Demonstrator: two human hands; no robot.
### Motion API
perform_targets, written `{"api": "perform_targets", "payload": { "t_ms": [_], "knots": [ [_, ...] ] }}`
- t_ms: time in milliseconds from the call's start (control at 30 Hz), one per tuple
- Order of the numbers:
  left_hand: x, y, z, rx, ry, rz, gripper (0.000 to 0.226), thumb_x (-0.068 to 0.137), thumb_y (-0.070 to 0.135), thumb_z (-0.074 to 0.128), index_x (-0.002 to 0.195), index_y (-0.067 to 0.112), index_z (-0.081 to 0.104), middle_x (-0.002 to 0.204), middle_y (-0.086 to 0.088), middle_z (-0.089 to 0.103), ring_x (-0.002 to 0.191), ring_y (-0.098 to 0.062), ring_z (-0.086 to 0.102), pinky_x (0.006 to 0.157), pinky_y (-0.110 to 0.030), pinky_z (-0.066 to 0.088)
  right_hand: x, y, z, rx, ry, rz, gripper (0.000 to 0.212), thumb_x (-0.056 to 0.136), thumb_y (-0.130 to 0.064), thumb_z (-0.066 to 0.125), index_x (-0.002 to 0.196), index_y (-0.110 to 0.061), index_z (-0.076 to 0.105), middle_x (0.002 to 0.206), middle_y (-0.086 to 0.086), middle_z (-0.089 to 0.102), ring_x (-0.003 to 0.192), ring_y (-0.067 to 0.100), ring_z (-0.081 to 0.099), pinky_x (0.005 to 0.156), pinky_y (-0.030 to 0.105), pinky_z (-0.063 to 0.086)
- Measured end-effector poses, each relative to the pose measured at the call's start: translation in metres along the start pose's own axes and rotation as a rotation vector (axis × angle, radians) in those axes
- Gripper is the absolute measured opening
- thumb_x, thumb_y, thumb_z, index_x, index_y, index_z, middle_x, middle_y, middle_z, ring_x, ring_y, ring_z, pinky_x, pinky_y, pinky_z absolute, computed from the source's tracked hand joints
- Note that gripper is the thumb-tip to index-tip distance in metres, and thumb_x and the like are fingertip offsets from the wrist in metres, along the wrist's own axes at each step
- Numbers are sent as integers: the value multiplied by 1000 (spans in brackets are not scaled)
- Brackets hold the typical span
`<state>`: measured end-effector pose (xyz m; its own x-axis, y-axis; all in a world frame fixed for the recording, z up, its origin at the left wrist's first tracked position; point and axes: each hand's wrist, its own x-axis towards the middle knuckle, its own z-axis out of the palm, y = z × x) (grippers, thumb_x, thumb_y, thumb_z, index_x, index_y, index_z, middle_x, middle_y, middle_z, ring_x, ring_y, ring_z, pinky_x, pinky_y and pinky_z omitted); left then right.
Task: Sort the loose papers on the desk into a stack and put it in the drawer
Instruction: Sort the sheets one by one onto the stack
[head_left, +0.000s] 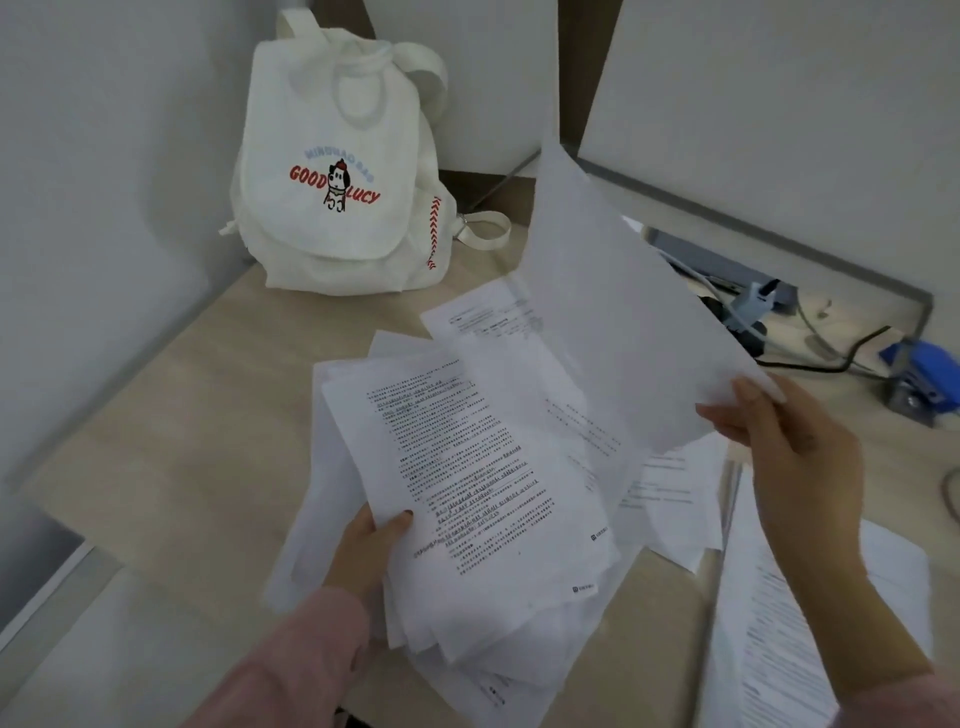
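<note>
Bundle: the bundle of printed papers (467, 493) is fanned and uneven, its edges out of line. It is held low over the near middle of the desk (182, 415).
Left hand: your left hand (371, 545) clamps the bundle at its near-left edge, thumb pressed on the top page and the other fingers hidden underneath.
Lifted sheet: the lifted sheet (613, 312) stands tilted in the air above the far side of the bundle, its plain back towards you.
Right hand: your right hand (784, 436) pinches the near-right corner of that sheet, thumb on one face and fingers closed behind it.
Step in hand: by my reading, you are adding this sheet to the bundle.
Doing it well: lay the sheet flat on top with its corners matched to the top page. Ease your left thumb only enough to let it slide under. Then stand the bundle on edge and tap it against the desk to square it.
Left to gather: loose sheets (670, 493) lie just right of the bundle, and more run towards the near-right corner.
Drawer: the drawer is not in view.
Surroundings: a white backpack (337, 171) stands at the far left. The cables (831, 358) trail at the far right, so keep the paper off them.
</note>
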<state>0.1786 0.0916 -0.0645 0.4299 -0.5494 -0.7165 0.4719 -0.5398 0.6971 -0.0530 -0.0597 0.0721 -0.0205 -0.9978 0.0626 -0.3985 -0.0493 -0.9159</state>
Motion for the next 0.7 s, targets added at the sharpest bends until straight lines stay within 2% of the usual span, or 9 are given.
{"api": "perform_targets", "payload": {
  "t_ms": [67,167,333,400,467,533,600,667,700],
  "knots": [
    [2,0,7,11,-22,-2,34,91,6,51,125,8,53,112,-10,61,92,-24,58,88,-38,45,-12,-3,-5,-13,-57,-33,17,93,-20,52,103,-26,64,82,-12,73,83,-8,66,71,1,46],
    [5,-1,14,29,-43,-18,39,90,6,52,130,7,50,125,-15,59,109,-33,57,98,-45,44,-31,11,-4,-110,-196,-68,19,90,-16,55,94,-31,66,95,-30,66,84,-16,61,64,-1,42],
    [4,-2,17,-3,-67,-49,34,91,4,50,125,6,53,118,-16,61,109,-34,57,99,-47,43,-63,56,15,-232,-449,-16,32,88,-13,60,92,-44,63,100,-31,65,95,-11,60,76,1,42],
    [4,-3,16,-21,-68,-57,32,91,4,51,122,7,55,113,-14,62,104,-33,59,96,-44,45,-75,72,26,-274,-523,35,28,89,-14,59,94,-41,65,92,-29,68,95,-9,59,76,1,41],
    [7,-6,16,-30,-58,-63,32,90,5,52,121,7,56,108,-12,64,100,-31,59,92,-42,46,-86,86,35,-300,-574,79,21,90,-16,58,98,-32,69,94,-26,64,91,-11,59,78,2,42],
    [7,-7,16,-28,-58,-59,28,89,8,54,117,10,58,105,-10,66,99,-29,60,89,-40,48,-96,95,43,-315,-608,87,19,90,-17,58,99,-27,71,89,-32,62,87,-16,58,81,5,43],
    [6,-9,16,-14,-63,-54,26,86,15,60,112,16,61,109,-8,67,102,-28,61,94,-42,47,-104,97,48,-299,-643,83,25,89,-16,59,93,-39,68,78,-44,60,90,-19,56,82,7,45],
    [4,-9,17,-24,-67,-64,29,81,24,66,109,19,62,109,-6,67,104,-27,61,99,-43,45,-110,97,52,-297,-676,87,39,90,-16,58,84,-55,56,83,-55,52,96,-12,57,83,11,47],
    [4,-9,16,-37,-66,-70,29,79,28,67,107,21,63,109,-5,67,104,-26,61,99,-43,44,-113,97,54,-307,-684,92,43,90,-17,58,82,-59,52,84,-55,52,96,-6,58,82,13,48]
  ]
}}
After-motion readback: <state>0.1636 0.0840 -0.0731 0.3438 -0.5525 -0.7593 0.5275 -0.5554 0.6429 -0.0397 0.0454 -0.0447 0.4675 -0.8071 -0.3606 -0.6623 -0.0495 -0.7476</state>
